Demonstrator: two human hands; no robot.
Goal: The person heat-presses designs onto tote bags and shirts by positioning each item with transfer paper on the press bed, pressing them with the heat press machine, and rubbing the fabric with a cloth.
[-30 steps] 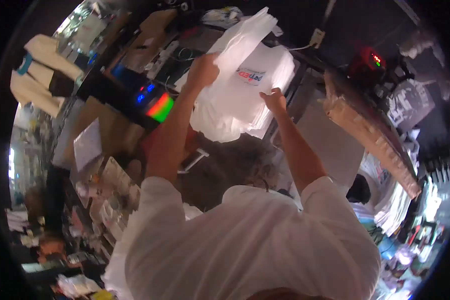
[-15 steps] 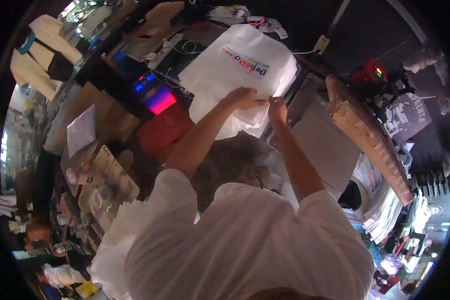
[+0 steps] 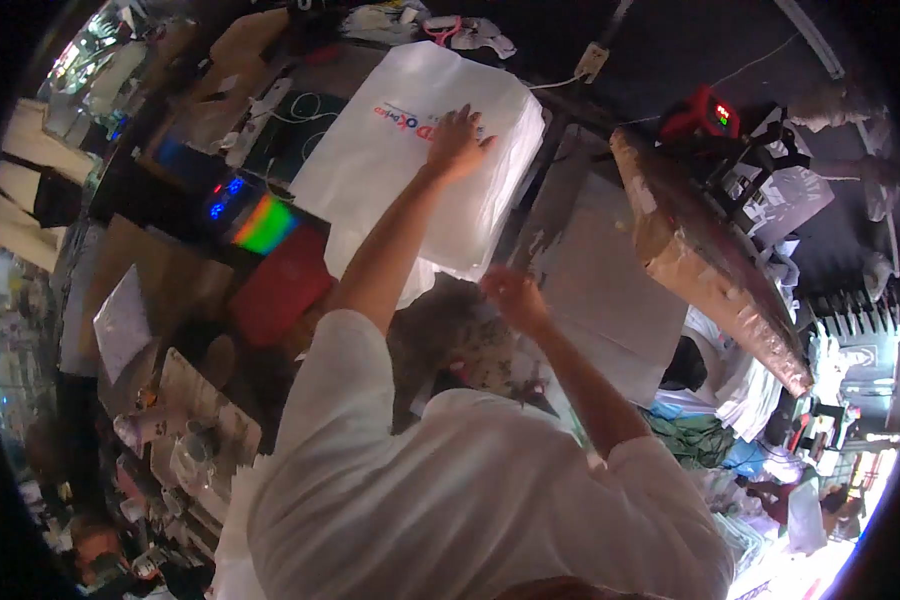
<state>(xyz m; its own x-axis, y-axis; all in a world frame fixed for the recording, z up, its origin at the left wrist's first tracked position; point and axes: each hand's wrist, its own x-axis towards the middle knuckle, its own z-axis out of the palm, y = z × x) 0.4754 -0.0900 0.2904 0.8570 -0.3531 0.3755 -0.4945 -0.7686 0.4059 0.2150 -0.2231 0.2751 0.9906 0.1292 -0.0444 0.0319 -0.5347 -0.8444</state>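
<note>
The left hand (image 3: 458, 147) lies spread, palm down, gripping nothing, on the stack of printed white sheets (image 3: 385, 165) ahead, probably to keep it flat. The right hand (image 3: 515, 298) is half-curled by its near corner; I cannot tell whether it holds anything.

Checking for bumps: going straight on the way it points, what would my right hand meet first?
The right hand would likely meet the near edge of the white printed stack first, though depth is unclear here.
</note>
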